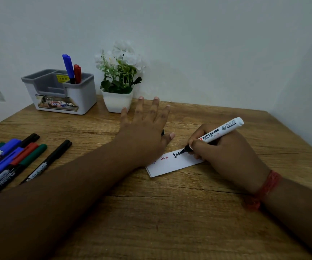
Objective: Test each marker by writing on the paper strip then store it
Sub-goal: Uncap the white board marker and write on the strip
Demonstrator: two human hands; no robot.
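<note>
Head view, centre right of the frame: the right hand (pixel 224 156) is curled round a white-barrelled whiteboard marker with a black nib (pixel 214 135), pinched low on the barrel by thumb and forefinger. The nib touches the white paper strip (pixel 172 164) at the end of a black scrawl. The marker's long axis runs from the nib at lower left up to its blunt end at upper right, leaning away from the person. A red thread band (pixel 269 182) circles the right wrist.

Just left of it, the left hand (pixel 145 132) lies flat with fingers spread and straight, its heel over the strip's left end, apparently pinning it. A small dark object, possibly the marker's cap, peeks out under its thumb side; I cannot tell for sure. The strip lies slantwise on the wooden table (pixel 170 212), between the two hands, with a fainter red word left of the black one.

Storage lies up and to the left: the grey and white plastic desk organiser (pixel 61 91), well apart from both hands, already holds a blue marker (pixel 68 67) and a red marker (pixel 77 73) upright. The left hand is nearer it. A white potted flower plant (pixel 118 79) stands beside it. At the left edge, a pile of untested markers (pixel 10 162) lies fanned on the table.
</note>
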